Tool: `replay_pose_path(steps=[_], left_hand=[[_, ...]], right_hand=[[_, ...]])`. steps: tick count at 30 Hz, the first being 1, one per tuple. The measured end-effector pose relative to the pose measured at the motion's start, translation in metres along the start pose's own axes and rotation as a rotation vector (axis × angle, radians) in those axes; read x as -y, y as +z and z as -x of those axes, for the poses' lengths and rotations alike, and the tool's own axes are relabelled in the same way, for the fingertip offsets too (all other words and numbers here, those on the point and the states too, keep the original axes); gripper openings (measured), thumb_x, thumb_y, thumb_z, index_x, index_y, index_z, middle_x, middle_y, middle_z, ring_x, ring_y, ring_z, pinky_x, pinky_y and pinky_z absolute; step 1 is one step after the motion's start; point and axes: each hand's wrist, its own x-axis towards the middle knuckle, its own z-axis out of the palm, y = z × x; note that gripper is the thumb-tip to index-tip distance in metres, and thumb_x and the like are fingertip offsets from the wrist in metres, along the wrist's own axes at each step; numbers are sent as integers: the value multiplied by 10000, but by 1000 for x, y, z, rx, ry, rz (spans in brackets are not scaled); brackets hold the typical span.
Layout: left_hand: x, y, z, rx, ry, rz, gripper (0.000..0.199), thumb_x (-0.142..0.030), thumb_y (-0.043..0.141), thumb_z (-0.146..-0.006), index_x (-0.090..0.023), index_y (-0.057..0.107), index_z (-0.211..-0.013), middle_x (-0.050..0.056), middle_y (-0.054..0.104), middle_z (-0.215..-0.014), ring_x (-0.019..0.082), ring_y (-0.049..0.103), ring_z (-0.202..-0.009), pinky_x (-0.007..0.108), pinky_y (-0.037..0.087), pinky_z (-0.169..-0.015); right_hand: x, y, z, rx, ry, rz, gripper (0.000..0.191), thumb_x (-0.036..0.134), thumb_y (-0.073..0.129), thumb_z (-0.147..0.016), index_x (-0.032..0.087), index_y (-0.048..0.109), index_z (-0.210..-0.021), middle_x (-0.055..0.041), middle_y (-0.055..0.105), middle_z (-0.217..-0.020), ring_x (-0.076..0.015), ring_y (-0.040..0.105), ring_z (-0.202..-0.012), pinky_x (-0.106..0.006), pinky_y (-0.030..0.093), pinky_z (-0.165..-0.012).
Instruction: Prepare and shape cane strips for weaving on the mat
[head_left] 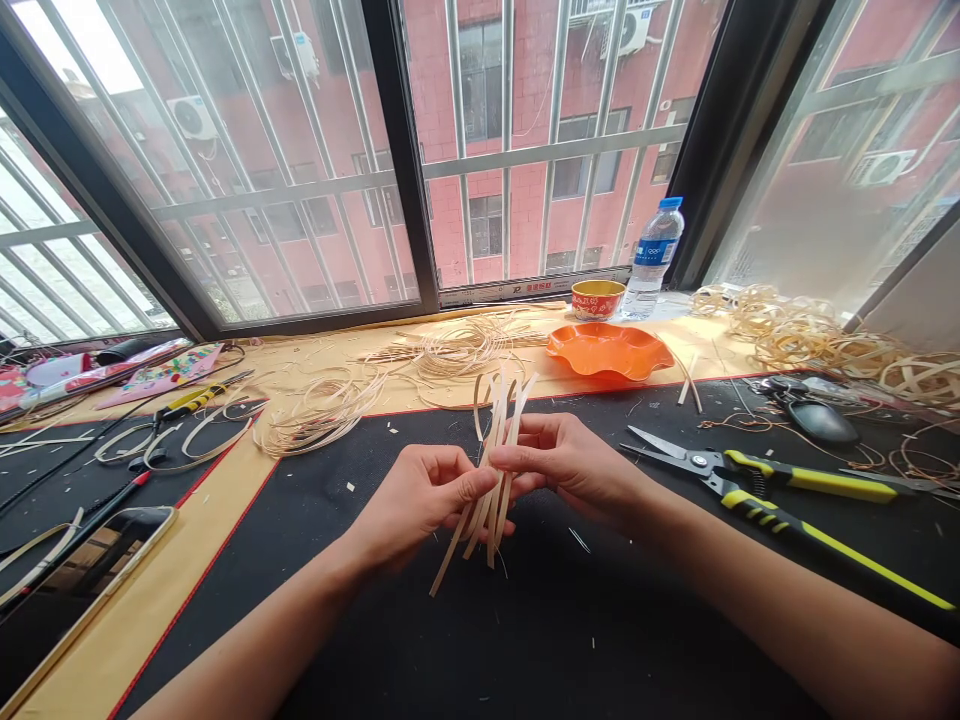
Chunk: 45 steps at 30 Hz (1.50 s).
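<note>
Several pale flat strips, like split bamboo or rattan (495, 515), stand bunched between my two hands, their ends fanning out above and below. My left hand (439, 490) is closed on the lower part of the bunch, thumb pressed against the strips. From the other side my right hand (559, 465) pinches the same strips a little higher up, thumb in front. Parts of the fingers behind the bunch are hidden. Both hands hover over the black mat (585, 640).
Yellow-handled shears (757, 480) lie with blades apart beside my right forearm. Behind are an orange wavy dish (611, 352), a red tin (597, 300), a water bottle (654, 260) and coiled strips (472, 345). At left lie a phone-like tablet (90, 590) and yellow-handled pliers (187, 402).
</note>
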Motion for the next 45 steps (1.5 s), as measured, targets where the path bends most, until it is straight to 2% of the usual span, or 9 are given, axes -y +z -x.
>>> replay_pose_path(steps=[4,6,13,20,27,34,38,45], left_hand=[[-2,-1,1,14,-13,-25,354,-441,741,-682,-113,613,-648,96,743,-737,250,730,-693,287,574,-604],[-3,0,1,11,-15,-44,345,-438,741,-684,-111,632,-661,93,739,-723,251,729,-699,285,573,-607],[-4,3,1,-74,27,-7,362,-445,759,-656,-107,645,-715,95,733,-781,252,724,-656,313,583,-586],[-1,2,2,-57,18,-66,372,-465,729,-686,-96,693,-729,101,737,-736,246,724,-680,286,581,-593],[0,2,0,-89,48,22,399,-482,747,-656,-96,707,-750,101,744,-740,233,717,-650,306,594,-603],[2,0,-2,-41,70,22,347,-448,715,-709,-103,694,-734,76,737,-690,208,711,-626,281,581,-598],[1,0,-2,-4,95,-2,287,-397,695,-747,-111,691,-748,67,744,-739,194,708,-653,312,579,-689],[0,-5,-2,58,93,-117,249,-307,648,-797,-111,714,-936,92,749,-853,224,700,-825,354,523,-837]], right_hand=[[-1,-1,-1,-31,-1,-12,245,323,776,-645,141,672,-771,-23,652,-750,-133,635,-681,-237,527,-621],[-1,-1,-1,-49,-2,-31,256,316,783,-635,145,680,-795,-17,652,-747,-130,633,-679,-231,521,-616],[3,-1,0,-32,-19,-29,255,326,777,-648,158,694,-820,-30,674,-802,-145,643,-743,-234,507,-636],[0,0,-1,-68,3,-36,300,321,798,-620,163,695,-853,-13,674,-765,-133,635,-702,-234,504,-619],[1,-1,-1,-33,-23,-22,246,314,766,-669,154,686,-838,-39,686,-816,-158,663,-772,-233,522,-648],[0,0,0,-23,-25,-7,229,299,765,-668,150,678,-817,-34,685,-798,-142,658,-745,-202,519,-612],[-2,2,0,-64,-64,30,219,301,758,-665,145,685,-801,-34,688,-771,-134,649,-705,-201,513,-588],[0,1,-1,-108,-114,61,215,308,758,-658,143,684,-775,-27,688,-735,-131,648,-671,-200,515,-558]])
